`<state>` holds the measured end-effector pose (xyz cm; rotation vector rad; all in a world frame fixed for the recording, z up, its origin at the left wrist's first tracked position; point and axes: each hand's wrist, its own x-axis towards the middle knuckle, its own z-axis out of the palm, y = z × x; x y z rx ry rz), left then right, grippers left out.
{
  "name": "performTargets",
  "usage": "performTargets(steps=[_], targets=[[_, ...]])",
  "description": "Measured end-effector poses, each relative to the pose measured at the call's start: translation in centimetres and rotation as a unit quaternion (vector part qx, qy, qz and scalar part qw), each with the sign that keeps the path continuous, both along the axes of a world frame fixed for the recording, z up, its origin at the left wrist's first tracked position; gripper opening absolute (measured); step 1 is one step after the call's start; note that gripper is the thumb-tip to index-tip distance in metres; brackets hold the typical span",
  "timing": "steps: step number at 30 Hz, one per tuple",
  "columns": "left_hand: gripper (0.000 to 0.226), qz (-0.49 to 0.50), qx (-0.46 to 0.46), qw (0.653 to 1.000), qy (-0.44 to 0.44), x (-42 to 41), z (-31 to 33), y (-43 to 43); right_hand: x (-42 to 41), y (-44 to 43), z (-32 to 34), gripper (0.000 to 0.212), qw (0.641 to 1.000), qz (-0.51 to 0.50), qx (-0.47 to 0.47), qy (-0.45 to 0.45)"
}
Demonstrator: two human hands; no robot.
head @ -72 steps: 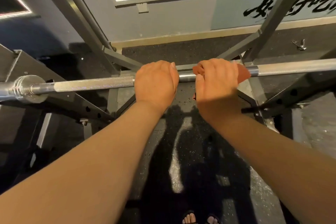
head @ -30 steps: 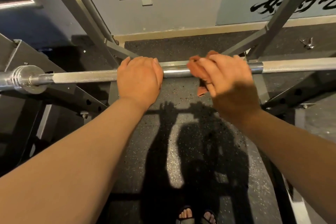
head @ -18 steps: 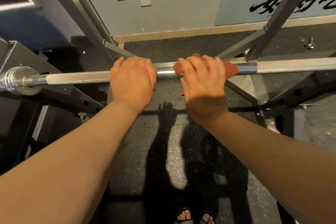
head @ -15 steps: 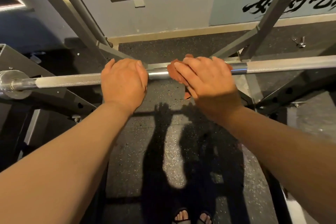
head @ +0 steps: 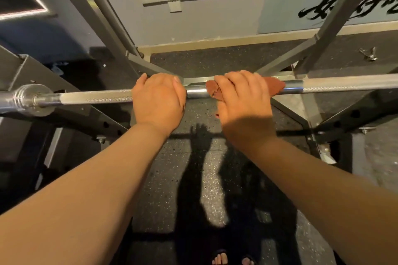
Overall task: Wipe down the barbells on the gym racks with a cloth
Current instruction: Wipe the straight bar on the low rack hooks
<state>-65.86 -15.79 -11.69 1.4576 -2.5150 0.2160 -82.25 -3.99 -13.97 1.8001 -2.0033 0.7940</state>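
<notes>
While the grey rack (head: 103,21) stands over the speckled dark floor (head: 213,191), the barbell (head: 97,97) lies across it from left to right, its collar at the left end. Both hands are on the middle of the bar, near each other. The left hand (head: 158,101) grips the bare steel with curled fingers. The right hand (head: 243,101) holds the reddish cloth (head: 274,87) wrapped around the bar, and cloth edges show on both sides of the hand.

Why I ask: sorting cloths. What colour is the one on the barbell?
Reddish-brown cloth, under the right hand; head view.
</notes>
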Motion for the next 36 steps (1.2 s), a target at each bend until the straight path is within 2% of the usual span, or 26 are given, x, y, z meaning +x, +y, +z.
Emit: performTargets(steps=[2, 3, 6, 8, 10, 13, 16, 18, 20, 23, 26, 29, 32, 34, 36], targets=[[0.02, 0.002, 0.005, 1.0, 0.002, -0.1, 0.0, 0.0, -3.3, 0.7, 0.2, 0.036, 0.994, 0.018, 0.005, 0.108], [0.02, 0.005, 0.009, 1.0, 0.004, -0.1, 0.0, 0.0, -4.9, 1.1, 0.3, 0.037, 0.991, 0.011, 0.008, 0.133], [0.023, 0.007, 0.016, 1.0, 0.016, -0.6, 0.3, 0.4, -6.4, 2.1, 0.0, 0.038, 0.994, -0.06, 0.02, 0.089], [0.033, 0.012, 0.016, 0.999, 0.03, -0.6, 0.6, 0.5, -4.1, 1.2, -0.2, 0.036, 0.994, -0.104, -0.015, 0.017], [0.038, 0.015, 0.021, 0.999, 0.037, -0.3, 0.6, 0.4, -0.9, -0.4, -0.4, 0.036, 0.994, -0.106, -0.037, 0.001], [0.041, 0.01, 0.026, 0.999, 0.04, -0.1, 0.9, 0.4, 2.2, -1.6, -0.9, 0.038, 0.997, -0.012, -0.029, 0.073], [0.04, -0.026, 0.056, 0.997, 0.047, 0.6, 1.7, 0.6, 0.5, -1.6, 0.3, 0.037, 0.987, 0.087, -0.024, 0.134], [0.037, -0.029, 0.052, 0.998, 0.028, 2.5, 1.7, 0.1, -1.5, -1.0, 0.8, 0.038, 0.983, 0.11, 0.004, 0.145], [0.03, 0.004, 0.018, 1.0, 0.003, 4.9, 1.3, -0.9, -2.9, -0.6, 1.2, 0.038, 0.99, 0.074, 0.028, 0.119], [0.027, 0.018, 0.018, 1.0, 0.013, 5.9, 1.0, -1.7, -2.5, -0.8, 0.6, 0.032, 0.999, 0.004, -0.012, 0.039], [0.023, 0.034, 0.005, 0.999, 0.013, 5.2, 0.9, -1.9, 1.5, -2.3, 0.1, 0.033, 0.997, -0.059, -0.044, -0.032], [0.022, 0.039, 0.012, 0.999, 0.005, 5.2, 1.2, -2.0, 6.4, -3.3, -0.8, 0.039, 0.999, -0.006, -0.031, 0.008], [0.025, 0.052, 0.018, 0.998, -0.006, 5.0, 1.5, -1.8, 5.8, -4.0, -0.1, 0.039, 0.994, 0.084, -0.02, 0.065], [0.022, 0.049, 0.018, 0.999, -0.009, 4.9, 1.6, -1.7, 3.4, -3.6, -0.1, 0.04, 0.991, 0.085, -0.023, 0.104], [0.019, 0.047, 0.018, 0.999, -0.002, 5.1, 1.4, -1.8, 1.5, -2.5, -0.7, 0.045, 0.995, 0.031, 0.015, 0.094]])
